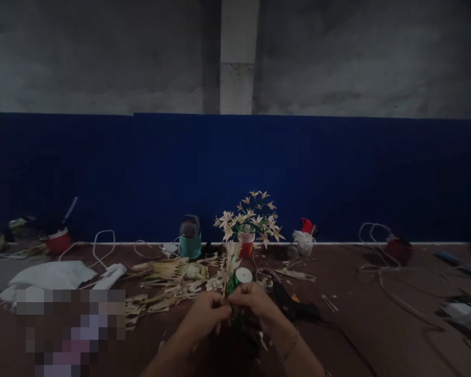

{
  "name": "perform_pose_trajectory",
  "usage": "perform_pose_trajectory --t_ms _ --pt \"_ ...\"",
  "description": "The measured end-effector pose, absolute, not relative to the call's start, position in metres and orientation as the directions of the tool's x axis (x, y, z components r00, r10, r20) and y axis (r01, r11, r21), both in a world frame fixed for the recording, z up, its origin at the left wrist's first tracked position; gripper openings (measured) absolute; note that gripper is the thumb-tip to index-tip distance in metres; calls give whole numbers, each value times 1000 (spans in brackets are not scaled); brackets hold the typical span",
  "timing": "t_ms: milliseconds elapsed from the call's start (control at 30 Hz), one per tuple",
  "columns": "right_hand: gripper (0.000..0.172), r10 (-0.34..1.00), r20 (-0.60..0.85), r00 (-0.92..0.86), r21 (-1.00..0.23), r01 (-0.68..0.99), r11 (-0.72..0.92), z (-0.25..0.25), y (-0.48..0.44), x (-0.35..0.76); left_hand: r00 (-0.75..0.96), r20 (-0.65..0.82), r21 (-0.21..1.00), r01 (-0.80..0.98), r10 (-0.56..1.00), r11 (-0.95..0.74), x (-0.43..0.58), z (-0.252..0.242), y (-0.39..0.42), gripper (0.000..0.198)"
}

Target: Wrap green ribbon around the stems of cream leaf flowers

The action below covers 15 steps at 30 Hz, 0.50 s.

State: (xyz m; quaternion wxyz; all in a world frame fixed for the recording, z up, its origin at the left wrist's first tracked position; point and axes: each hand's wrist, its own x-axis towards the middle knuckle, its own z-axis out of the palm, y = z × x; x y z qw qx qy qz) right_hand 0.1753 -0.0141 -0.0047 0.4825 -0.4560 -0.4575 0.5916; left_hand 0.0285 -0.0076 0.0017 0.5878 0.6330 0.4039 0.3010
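A pale flower of dried husk (231, 257) stands upright just above my fingertips. My left hand (207, 314) is closed in a pinch at the base of its stem. My right hand (257, 301) is pinched shut right beside it, at the same stem; whatever thin piece it grips is hidden by the fingers. Directly behind my right hand is a green roll with a white top (243, 275). Loose dried husk strips (168, 285) lie to the left of my hands. Farther back, a red and white cup (246, 243) holds a bunch of similar flowers (255, 214).
A black glue gun (298, 306) lies to the right, its cord trailing forward. A teal jar with a dark lid (190, 238) stands near the blue partition (102, 173). White cloth (51, 277) is at the left, partly beside a pixelated patch. Cables (400, 303) run along the right.
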Motion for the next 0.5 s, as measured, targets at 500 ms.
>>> perform_pose_trajectory --t_ms 500 --pt "21 994 -31 102 -997 -75 -23 -23 -13 171 373 -45 983 184 927 -27 39 -23 -4 23"
